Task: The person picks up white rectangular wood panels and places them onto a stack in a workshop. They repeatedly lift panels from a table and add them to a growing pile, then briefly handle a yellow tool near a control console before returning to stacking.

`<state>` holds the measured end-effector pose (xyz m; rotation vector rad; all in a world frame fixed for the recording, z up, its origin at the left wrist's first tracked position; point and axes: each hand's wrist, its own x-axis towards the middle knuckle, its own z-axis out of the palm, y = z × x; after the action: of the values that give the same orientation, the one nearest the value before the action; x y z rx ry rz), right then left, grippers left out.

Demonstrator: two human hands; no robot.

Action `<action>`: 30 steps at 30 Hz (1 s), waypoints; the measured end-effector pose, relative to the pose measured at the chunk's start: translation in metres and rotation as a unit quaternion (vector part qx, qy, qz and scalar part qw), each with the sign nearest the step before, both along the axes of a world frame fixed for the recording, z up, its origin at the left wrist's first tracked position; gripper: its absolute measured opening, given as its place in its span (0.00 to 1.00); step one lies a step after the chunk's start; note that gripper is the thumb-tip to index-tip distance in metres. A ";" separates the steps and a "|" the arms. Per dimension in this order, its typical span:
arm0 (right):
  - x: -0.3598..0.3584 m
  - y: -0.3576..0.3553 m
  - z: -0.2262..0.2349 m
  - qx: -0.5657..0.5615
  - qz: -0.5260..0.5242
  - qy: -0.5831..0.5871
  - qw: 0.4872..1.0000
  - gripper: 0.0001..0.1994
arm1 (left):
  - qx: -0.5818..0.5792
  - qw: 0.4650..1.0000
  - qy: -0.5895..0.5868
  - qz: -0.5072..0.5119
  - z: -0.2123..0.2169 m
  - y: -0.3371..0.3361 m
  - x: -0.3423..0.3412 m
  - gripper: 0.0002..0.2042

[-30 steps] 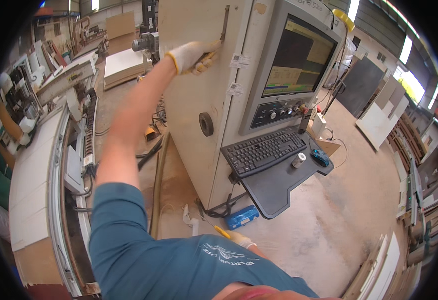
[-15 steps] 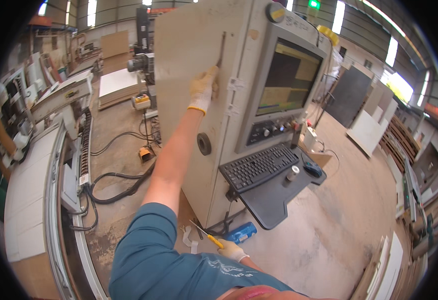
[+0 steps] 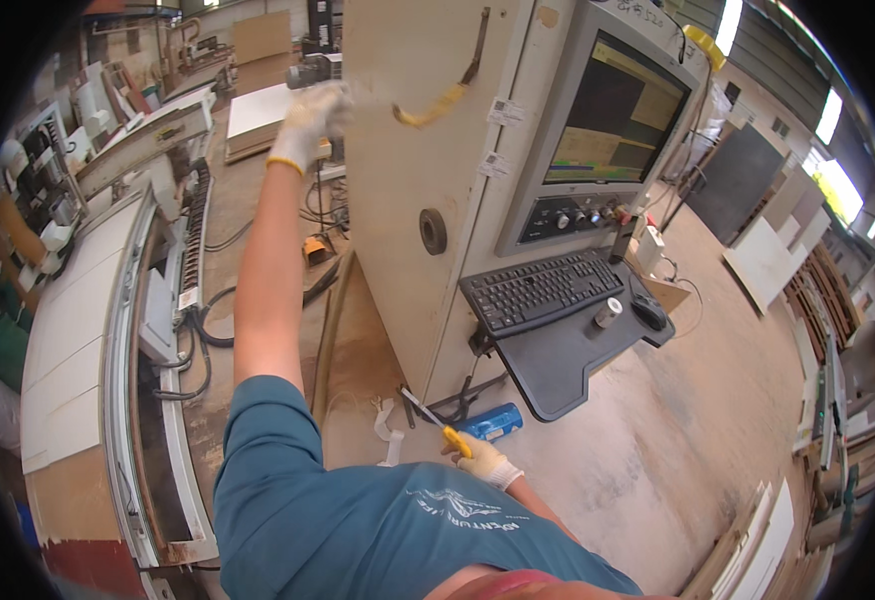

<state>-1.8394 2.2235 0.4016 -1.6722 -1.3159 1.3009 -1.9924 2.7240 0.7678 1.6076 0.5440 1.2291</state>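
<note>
Our gloved hands at the beige machine cabinet.

Our left hand (image 3: 315, 118), raised and blurred, hovers loosely open just left of the tall beige metal cabinet (image 3: 408, 190), holding nothing. Our right hand (image 3: 478, 458) grips a yellow-handled utility knife (image 3: 436, 422) low by the cabinet's foot. Beyond sit the black keyboard (image 3: 541, 290) and grey console shelf (image 3: 568, 362), under the monitor (image 3: 618, 115).
</note>
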 end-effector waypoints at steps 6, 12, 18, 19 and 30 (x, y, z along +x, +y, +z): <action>0.010 0.087 0.122 0.207 -0.048 0.175 0.961 0.20 | -0.067 0.955 -0.136 -0.256 -0.074 -0.056 -0.004 0.27; 0.013 0.226 0.290 0.567 -0.198 0.218 0.769 0.06 | 0.003 0.990 0.140 0.001 -0.286 -0.097 -0.074 0.20; 0.025 0.335 0.326 0.563 -0.247 0.046 0.787 0.08 | -0.255 0.786 0.564 0.020 -0.564 -0.251 -0.255 0.30; 0.025 0.344 0.309 0.547 -0.312 -0.034 0.776 0.10 | -0.172 0.712 0.678 -0.065 -0.593 -0.289 -0.289 0.32; -0.013 0.285 0.275 0.483 -0.144 0.104 0.858 0.18 | -0.470 0.627 0.617 -0.072 -0.661 -0.398 -0.401 0.27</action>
<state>-1.8520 2.5081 0.6768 -0.9179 -1.2091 0.4515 -2.3932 2.3257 0.1067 1.2244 1.5321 -0.5584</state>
